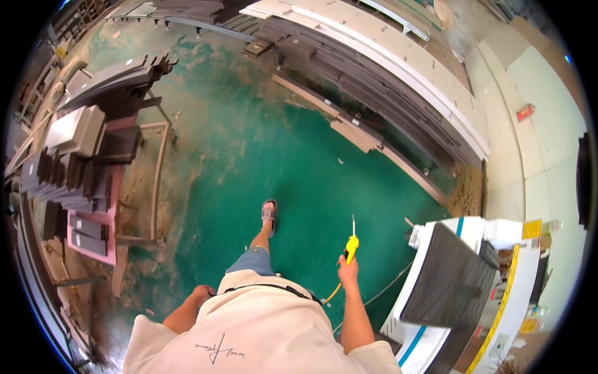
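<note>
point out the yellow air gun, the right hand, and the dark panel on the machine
yellow air gun (pixel 352 244): head view, on its yellow body.
right hand (pixel 348 269): head view, back of the hand.
dark panel (pixel 450 280): head view, middle of its top face.

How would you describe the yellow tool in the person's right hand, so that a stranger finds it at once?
Start at the green floor and go to the white machine with a dark panel at the right. Just left of it, the person's right hand grips the yellow air gun. It is the only bright yellow thing near the hands, with a thin pale nozzle pointing forward and a yellow hose trailing down.
</note>
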{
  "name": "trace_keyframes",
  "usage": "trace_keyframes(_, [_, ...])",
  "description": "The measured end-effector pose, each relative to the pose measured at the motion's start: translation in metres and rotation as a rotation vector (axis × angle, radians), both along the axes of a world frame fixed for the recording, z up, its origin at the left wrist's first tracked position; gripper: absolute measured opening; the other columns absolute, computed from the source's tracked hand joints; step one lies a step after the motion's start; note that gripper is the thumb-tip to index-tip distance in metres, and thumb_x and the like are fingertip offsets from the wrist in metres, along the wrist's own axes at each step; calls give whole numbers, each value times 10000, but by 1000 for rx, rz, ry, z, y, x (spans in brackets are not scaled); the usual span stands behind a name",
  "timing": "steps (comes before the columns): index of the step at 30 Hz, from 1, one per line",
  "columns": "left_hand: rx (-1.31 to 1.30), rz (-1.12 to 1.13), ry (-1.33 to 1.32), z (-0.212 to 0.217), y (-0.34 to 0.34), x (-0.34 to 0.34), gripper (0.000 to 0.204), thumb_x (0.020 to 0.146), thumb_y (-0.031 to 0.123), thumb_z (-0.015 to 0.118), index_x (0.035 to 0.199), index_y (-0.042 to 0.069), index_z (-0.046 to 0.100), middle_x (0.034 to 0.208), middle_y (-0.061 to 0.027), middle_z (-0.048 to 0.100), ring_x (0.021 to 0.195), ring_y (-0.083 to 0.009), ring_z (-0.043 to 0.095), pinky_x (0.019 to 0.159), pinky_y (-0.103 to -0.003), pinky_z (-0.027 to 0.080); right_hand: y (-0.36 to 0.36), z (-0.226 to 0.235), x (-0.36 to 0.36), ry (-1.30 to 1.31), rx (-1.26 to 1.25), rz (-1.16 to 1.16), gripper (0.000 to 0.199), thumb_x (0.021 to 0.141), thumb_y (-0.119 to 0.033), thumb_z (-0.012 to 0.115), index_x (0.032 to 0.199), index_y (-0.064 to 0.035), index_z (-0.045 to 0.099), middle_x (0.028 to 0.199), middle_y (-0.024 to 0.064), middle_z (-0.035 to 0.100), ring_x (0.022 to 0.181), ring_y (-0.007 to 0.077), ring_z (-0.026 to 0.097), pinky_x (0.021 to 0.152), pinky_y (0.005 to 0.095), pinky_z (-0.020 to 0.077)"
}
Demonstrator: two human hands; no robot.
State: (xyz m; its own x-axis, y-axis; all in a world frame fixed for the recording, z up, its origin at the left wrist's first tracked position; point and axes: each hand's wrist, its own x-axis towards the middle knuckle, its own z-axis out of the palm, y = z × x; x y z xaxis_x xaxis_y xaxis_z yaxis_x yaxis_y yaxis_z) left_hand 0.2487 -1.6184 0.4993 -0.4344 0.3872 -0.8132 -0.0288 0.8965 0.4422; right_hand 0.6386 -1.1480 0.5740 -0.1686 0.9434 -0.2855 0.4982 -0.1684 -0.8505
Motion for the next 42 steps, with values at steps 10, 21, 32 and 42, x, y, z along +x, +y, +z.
trace_keyframes(10, [293, 83, 141, 53, 425, -276, 294, 909, 280, 631, 1004, 24, 741, 839, -93, 731, 741, -192, 683, 688, -366, 543, 164, 6, -146, -269, -159, 164, 303, 958, -238, 665, 1163, -15, 671, 883, 133, 717, 785, 257, 715, 743, 392, 552])
trace_keyframes(21, [354, 151, -91, 72, 677, -360, 308, 977, 235, 629, 1198, 35, 704, 970, -72, 741, 786, -175, 688, 646, -323, 533, 402, 63, -261, 13, -697, 268, 248, 973, -208, 672, 1169, -59, 649, 791, 56, 656, 447, 129, 486, 408, 316, 350])
trace_keyframes(32, [495, -1213, 475, -34, 697, -420, 165, 936, 140, 591, 940, 71, 740, 903, -97, 731, 648, -161, 650, 551, -321, 517, 560, -12, -111, -956, -154, -298, 235, 906, -220, 638, 1033, -24, 666, 888, 216, 733, 772, 388, 726, 650, 501, 559])
trace_keyframes(42, [81, 154, -170, 77, 1036, -477, 362, 1001, 261, 630, 1290, 45, 656, 1095, -111, 749, 815, -189, 691, 702, -320, 560, 726, 125, -305, 182, -1108, 130, 331, 958, -213, 723, 1216, -34, 616, 862, 52, 628, 451, 86, 407, 415, 271, 314])
